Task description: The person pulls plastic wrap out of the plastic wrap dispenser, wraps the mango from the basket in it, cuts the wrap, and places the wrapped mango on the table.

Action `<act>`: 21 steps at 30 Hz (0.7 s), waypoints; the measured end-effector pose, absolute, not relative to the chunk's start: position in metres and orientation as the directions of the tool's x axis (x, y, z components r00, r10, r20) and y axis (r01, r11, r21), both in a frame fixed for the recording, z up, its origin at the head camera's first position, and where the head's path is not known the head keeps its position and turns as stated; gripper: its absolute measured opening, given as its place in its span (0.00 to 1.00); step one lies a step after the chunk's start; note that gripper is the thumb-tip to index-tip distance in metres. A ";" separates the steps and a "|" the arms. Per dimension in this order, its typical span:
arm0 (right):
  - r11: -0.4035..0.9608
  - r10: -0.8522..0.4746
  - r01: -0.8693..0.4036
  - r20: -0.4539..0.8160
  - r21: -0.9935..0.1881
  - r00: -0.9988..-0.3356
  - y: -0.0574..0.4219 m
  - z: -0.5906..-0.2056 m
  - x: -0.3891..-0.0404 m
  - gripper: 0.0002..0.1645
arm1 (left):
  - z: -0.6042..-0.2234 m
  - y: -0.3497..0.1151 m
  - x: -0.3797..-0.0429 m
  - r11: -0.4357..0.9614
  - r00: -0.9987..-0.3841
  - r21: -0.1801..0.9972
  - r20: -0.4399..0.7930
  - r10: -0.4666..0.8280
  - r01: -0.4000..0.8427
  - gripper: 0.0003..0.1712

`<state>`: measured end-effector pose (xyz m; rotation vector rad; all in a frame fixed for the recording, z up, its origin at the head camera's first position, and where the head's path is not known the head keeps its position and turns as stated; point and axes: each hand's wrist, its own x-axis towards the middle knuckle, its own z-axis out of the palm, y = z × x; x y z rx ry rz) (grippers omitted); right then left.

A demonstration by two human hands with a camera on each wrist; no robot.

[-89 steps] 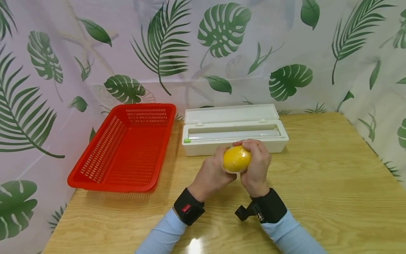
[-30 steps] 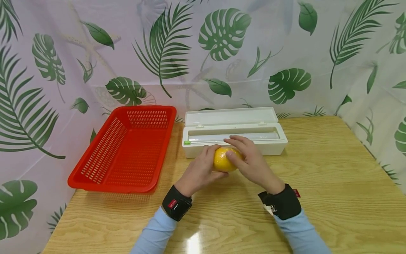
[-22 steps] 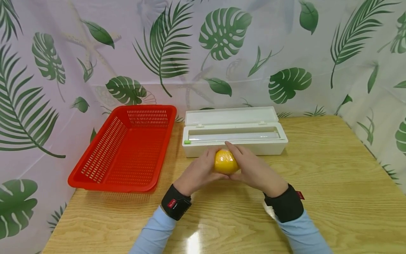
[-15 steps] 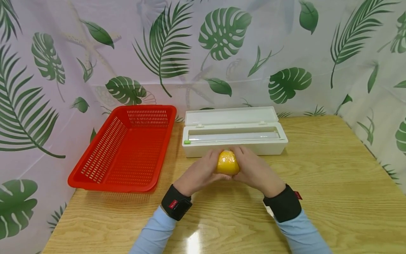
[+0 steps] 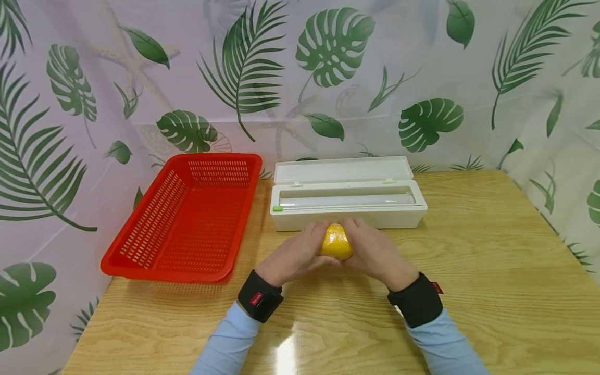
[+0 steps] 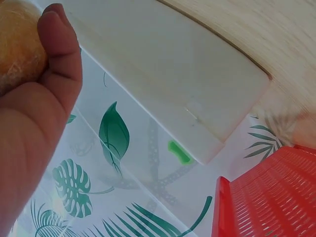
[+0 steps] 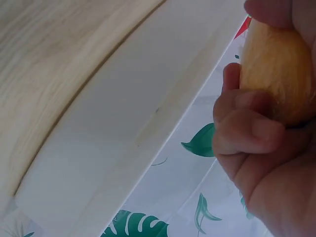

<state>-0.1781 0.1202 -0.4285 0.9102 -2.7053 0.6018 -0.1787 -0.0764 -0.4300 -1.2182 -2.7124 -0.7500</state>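
A rounded yellow fruit [image 5: 336, 242] in shiny clear film is held between my two hands, just in front of the white cling film box [image 5: 349, 220]. My left hand [image 5: 297, 254] grips its left side, thumb below. From the other side my right hand [image 5: 375, 254] grips it too; the right wrist view shows that hand's curled fingers [image 7: 247, 131] against the wrapped fruit [image 7: 276, 69]. Both hands hide the fruit's sides. Behind them the box stands with its lid [image 5: 342, 169] raised, a film roll [image 5: 347, 200] inside and a green slider [image 5: 277, 208] at its left end.
A red plastic basket [image 5: 236, 250] with slotted walls stands on the left of the wooden table [image 5: 492, 271]. A leaf-printed cloth [image 5: 356, 120] hangs behind and at both sides.
Three seconds ago the fruit was held higher and farther right. A second ago my right hand was loosely spread over it; now it grips the fruit again. Lately only slight motion shows.
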 end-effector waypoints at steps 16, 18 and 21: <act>0.630 -0.606 -0.615 0.195 -0.474 -0.771 0.134 -0.430 -0.181 0.43 | -0.435 -0.076 -0.182 0.605 -0.719 0.411 0.221 0.659 0.682 0.40; 0.646 -0.603 -0.602 0.169 -0.469 -0.780 0.134 -0.430 -0.180 0.43 | -0.437 -0.076 -0.182 0.617 -0.725 0.402 0.216 0.654 0.677 0.40; 0.672 -0.602 -0.590 0.133 -0.448 -0.787 0.133 -0.431 -0.180 0.42 | -0.443 -0.076 -0.184 0.613 -0.723 0.406 0.214 0.657 0.678 0.38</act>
